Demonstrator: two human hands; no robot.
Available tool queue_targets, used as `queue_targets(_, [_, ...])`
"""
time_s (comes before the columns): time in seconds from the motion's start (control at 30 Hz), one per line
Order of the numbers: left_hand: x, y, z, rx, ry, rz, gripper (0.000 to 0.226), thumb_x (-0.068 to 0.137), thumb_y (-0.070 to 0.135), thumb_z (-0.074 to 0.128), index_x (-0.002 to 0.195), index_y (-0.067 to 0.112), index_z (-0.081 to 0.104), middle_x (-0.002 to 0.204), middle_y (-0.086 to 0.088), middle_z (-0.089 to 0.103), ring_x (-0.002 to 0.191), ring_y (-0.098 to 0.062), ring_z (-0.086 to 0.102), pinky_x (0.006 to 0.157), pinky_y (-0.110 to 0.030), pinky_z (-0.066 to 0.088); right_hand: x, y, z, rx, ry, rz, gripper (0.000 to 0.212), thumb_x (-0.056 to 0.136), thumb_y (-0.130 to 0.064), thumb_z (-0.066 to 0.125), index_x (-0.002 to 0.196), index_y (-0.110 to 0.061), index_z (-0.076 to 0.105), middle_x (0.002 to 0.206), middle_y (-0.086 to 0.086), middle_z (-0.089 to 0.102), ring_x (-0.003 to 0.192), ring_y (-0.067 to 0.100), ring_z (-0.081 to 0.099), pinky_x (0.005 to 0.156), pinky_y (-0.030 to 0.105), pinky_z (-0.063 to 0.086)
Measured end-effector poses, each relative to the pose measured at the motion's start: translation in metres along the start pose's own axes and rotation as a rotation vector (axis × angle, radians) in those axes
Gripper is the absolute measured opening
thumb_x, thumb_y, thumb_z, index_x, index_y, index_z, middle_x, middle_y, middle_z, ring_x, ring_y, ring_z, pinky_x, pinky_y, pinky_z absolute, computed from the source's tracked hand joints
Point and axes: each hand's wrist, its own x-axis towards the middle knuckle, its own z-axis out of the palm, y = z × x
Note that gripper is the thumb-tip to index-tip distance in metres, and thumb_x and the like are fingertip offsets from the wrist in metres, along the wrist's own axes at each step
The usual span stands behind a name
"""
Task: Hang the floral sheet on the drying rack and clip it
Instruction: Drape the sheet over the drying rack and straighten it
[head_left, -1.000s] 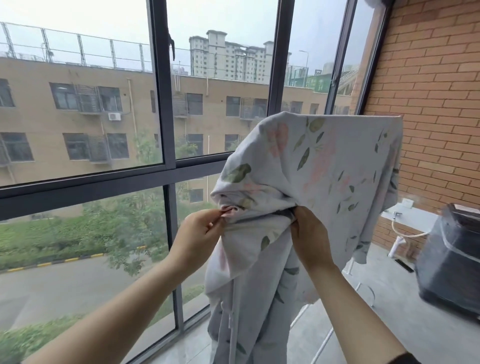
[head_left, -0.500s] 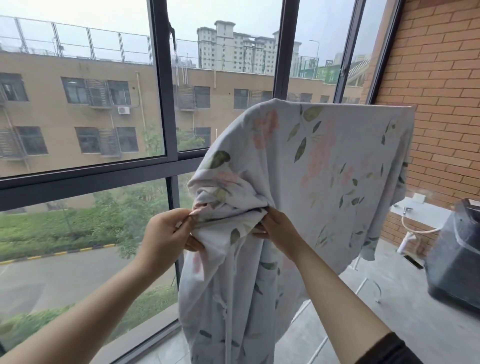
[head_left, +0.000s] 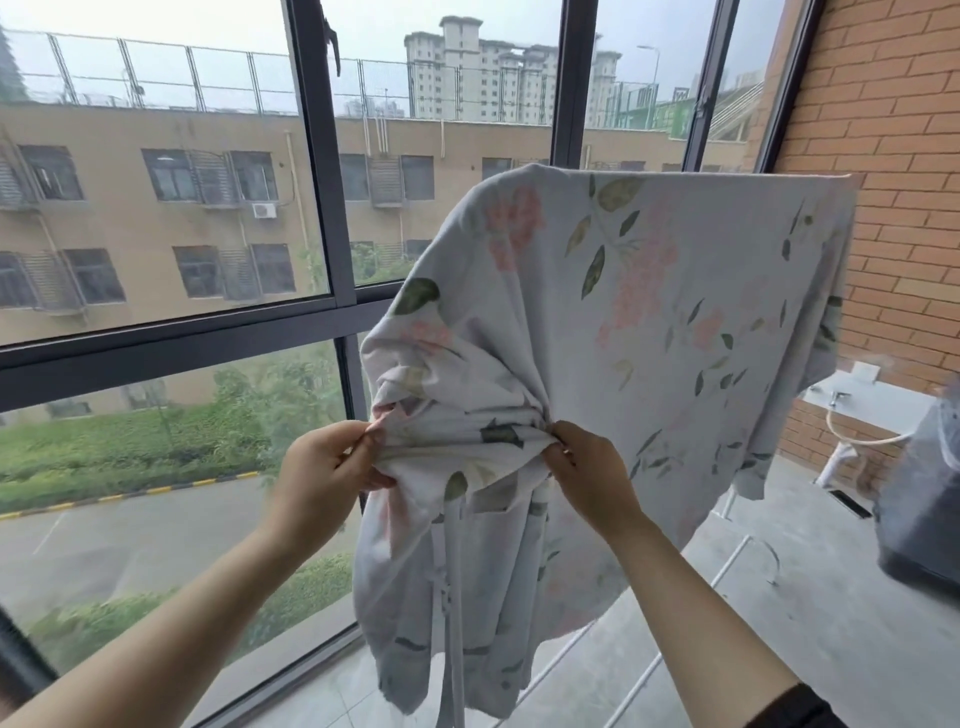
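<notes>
**Both hands gathering the bunched edge of the sheet**

Since a second ago my hands have drawn further apart along the fabric, and the bunched fold between them now stretches wider than it did. My left hand (head_left: 324, 475) pinches the gathered edge of the floral sheet (head_left: 649, 312) between thumb and fingertips, closed tight on the cloth. My right hand (head_left: 589, 473) grips the other end of the same bunch, fingers curled into the folds, also closed on the fabric.

That sheet hangs draped over the top of the drying rack (head_left: 727, 564), of which I can see only thin white bars low down at the right, beneath the cloth. Its upper edge runs level toward the brick wall (head_left: 893, 156), and a long tail of it drops below my hands toward the tiled floor (head_left: 831, 597). Behind the cloth stands the dark-framed window (head_left: 317, 171). At the far right edge sits a dark grey object (head_left: 924, 509), blurred and cut off.
</notes>
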Motion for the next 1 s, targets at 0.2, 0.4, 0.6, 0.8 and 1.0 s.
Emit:
queue_targets(0.2, [-0.015,-0.007,0.02,0.035,-0.02,0.042,0.034,0.092,0.027,0.056,0.068,0.004,0.063,0.057,-0.007,0.057,0.053,-0.018,0.051,0.053,-0.032,0.043,-0.042,-0.021,-0.041,0.293,0.064,0.134,0.023,0.08,-0.029,0.038,0.062,-0.016,0.033,0.061,0.002,0.032,0.058,0.01,0.028,0.058,0.032,0.021])
queue_targets(0.4, [-0.029,-0.021,0.013,0.017,-0.069,-0.008,0.028,0.096,0.017,0.053,0.074,0.01,0.068,0.069,-0.013,0.068,0.063,-0.021,0.057,0.056,-0.033,0.038,-0.08,-0.036,-0.038,0.274,-0.111,0.327,0.031,0.074,-0.046,0.041,0.07,-0.016,0.043,0.074,0.003,0.041,0.072,0.013,0.037,0.067,0.031,0.027])
queue_targets(0.6, [-0.041,-0.039,-0.028,-0.016,-0.057,-0.024,0.026,0.095,0.016,0.055,0.072,0.019,0.067,0.059,0.009,0.064,0.056,0.0,0.054,0.051,-0.017,0.036,-0.115,-0.066,-0.008,0.041,-0.216,0.308,0.048,0.078,-0.043,0.05,0.082,0.004,0.058,0.071,0.016,0.054,0.064,0.017,0.048,0.063,0.031,0.032])
queue_targets(0.8, [-0.056,-0.072,-0.07,-0.103,-0.147,-0.071,0.04,0.09,0.039,0.054,0.074,0.005,0.066,0.071,-0.02,0.064,0.062,-0.02,0.053,0.057,-0.034,0.038,-0.144,-0.12,0.039,0.008,-0.096,0.18,0.036,0.082,-0.015,0.067,0.116,-0.028,0.066,0.108,-0.018,0.065,0.098,-0.007,0.059,0.08,0.009,0.047])
queue_targets(1.0, [-0.079,-0.095,-0.097,-0.272,-0.349,-0.109,0.058,0.082,0.059,0.054,0.079,0.002,0.064,0.073,-0.024,0.059,0.065,-0.016,0.049,0.06,-0.03,0.037,-0.171,-0.161,0.091,-0.115,-0.045,-0.041,0.025,0.078,-0.024,0.056,0.095,-0.022,0.075,0.095,-0.012,0.071,0.09,0.002,0.063,0.078,0.018,0.049])
